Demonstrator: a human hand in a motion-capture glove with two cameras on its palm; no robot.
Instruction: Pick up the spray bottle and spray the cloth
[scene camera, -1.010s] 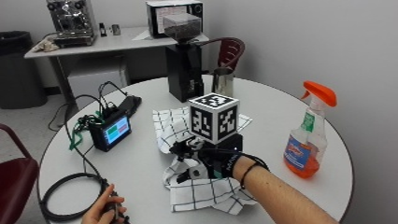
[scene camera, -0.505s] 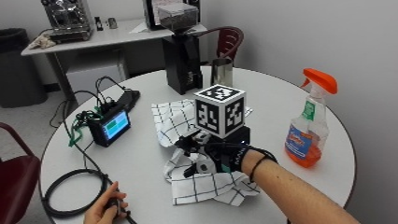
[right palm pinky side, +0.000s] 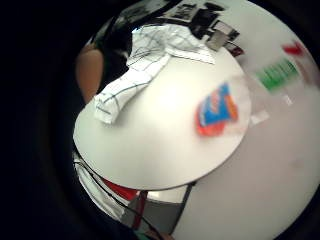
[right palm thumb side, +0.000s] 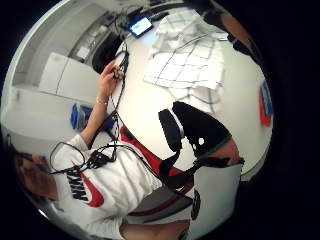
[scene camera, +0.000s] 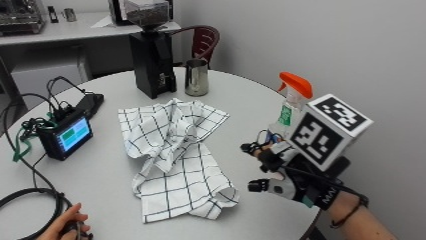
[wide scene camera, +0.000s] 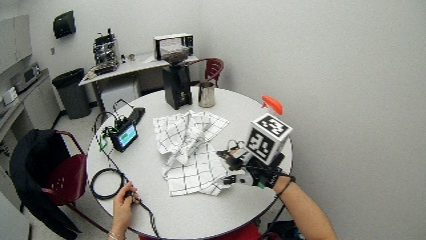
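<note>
A clear spray bottle (scene camera: 285, 114) with an orange trigger head and an orange-and-blue label stands upright near the table's right edge. It also shows in the wide outside view (wide scene camera: 271, 104) and, blurred, in the little finger side view (right palm pinky side: 217, 111). A white cloth (scene camera: 177, 152) with a dark grid lies crumpled mid-table (wide scene camera: 189, 149) (right palm thumb side: 187, 65). My gloved right hand (scene camera: 287, 176) hovers between the cloth's right edge and the bottle, fingers spread and holding nothing. It is close beside the bottle without touching it.
A black grinder (scene camera: 150, 56) and a metal cup (scene camera: 196, 78) stand at the back of the round table (scene camera: 106, 175). A small screen device (scene camera: 66, 135) with cables sits on the left. The bare left hand (scene camera: 66, 226) rests at the front edge, holding a cable.
My right hand has left the cloth and moved right, toward the spray bottle. The outside camera has also shifted. The cloth lies as it did.
</note>
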